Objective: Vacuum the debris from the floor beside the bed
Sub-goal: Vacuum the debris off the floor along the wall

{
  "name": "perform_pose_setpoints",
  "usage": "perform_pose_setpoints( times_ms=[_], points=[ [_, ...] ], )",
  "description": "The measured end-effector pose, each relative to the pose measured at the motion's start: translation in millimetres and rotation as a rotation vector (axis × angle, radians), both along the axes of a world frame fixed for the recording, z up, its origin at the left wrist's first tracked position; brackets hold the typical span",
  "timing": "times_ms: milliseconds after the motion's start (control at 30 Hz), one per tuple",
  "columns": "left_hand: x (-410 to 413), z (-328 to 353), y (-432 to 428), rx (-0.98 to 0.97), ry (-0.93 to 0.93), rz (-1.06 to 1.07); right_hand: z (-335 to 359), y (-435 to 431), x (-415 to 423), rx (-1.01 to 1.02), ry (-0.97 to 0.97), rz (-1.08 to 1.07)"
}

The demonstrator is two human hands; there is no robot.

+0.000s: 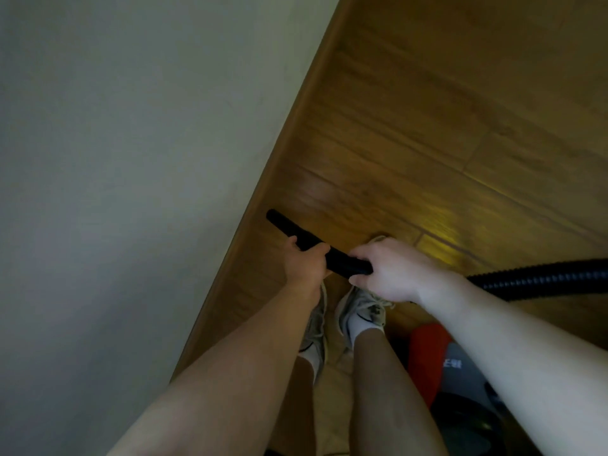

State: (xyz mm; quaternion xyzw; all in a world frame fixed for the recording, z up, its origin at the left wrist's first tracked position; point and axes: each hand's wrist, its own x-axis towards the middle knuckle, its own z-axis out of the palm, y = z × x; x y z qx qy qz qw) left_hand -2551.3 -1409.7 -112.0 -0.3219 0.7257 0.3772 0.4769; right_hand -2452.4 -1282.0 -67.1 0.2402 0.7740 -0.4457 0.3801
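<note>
The left hand and right hand both grip the black vacuum tube, hose leading off right; its tip points at the floor edge by a pale surface, perhaps the bed; no debris is discernible, so progress is unclear.

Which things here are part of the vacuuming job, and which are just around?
Job: tube, held by left hand and right hand; hose; vacuum body; floor.
Just around: pale surface on the left; sneakers.
</note>
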Motion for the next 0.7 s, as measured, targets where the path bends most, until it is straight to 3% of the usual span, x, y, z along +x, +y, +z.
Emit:
perform_pose_setpoints(
  times_ms=[700],
  points=[
    [13.1, 11.5, -90.9, 0.015, 0.038, 0.053, 13.7, -88.9, 5.9, 0.175, 0.048, 0.119]
  ],
)
